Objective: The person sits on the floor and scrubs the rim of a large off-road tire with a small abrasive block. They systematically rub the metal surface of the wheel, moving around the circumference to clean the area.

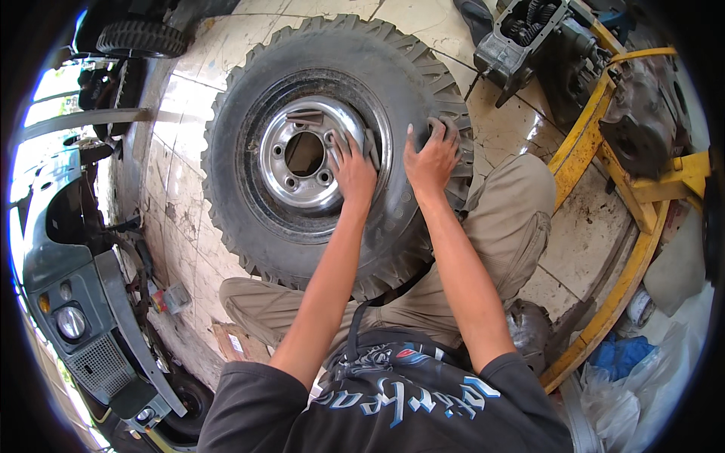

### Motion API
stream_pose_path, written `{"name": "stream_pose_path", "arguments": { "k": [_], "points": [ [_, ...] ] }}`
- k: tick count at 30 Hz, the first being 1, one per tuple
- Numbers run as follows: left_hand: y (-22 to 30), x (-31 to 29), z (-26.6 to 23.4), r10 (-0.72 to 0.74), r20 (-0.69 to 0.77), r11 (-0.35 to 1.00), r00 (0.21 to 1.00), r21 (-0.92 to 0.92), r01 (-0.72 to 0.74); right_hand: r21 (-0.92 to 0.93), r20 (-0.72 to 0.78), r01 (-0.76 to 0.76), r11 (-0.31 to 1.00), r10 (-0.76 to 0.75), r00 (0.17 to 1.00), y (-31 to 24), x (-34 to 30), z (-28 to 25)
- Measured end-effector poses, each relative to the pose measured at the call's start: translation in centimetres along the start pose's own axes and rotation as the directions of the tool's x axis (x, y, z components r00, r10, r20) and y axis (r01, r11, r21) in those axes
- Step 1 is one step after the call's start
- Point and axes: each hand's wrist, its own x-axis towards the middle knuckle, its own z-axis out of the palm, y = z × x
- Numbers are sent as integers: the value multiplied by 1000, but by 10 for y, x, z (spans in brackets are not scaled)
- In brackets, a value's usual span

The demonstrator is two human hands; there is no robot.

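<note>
A large off-road tyre (230,162) lies flat before me on its side, fitted on a metal wheel rim (283,189) with a round centre opening and several bolt holes. My left hand (353,170) presses on the right part of the rim, fingers stretched forward. What looks like a grey folded sheet (371,148) shows along its thumb side, partly under the hand. On the tyre's right sidewall, near the tread, my right hand (433,158) rests with bent fingers and thumb apart, holding nothing. A brown folded strip (304,118) lies at the rim's far edge.
My bent legs (506,219) border the tyre's near side. To the right stand a yellow metal frame (634,272), an opened gear housing (521,45) and clear plastic sheeting (642,385). A grey vehicle front (68,302) and another tyre (142,39) are at the left.
</note>
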Motion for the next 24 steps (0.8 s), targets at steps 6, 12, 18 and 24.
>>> {"name": "stream_pose_path", "arguments": {
  "k": [6, 12, 18, 24],
  "points": [
    [-73, -63, -18, -16, -86, 853, 996, -521, -31, 45, 11, -25, 999, 24, 1000, -6, -2, 1],
    [-60, -44, -73, -233, -241, 700, 942, -714, -9, 190, -63, 330, 925, -324, 944, -21, -17, -4],
    [-38, -55, -93, -94, -131, 741, 987, -671, -18, 625, 414, -83, 776, -239, 878, -61, -76, -4],
    [-30, -47, -78, 316, -144, 709, 938, -621, -334, 589, -17, -64, 805, 92, 996, -20, -20, -12]
  ]
}}
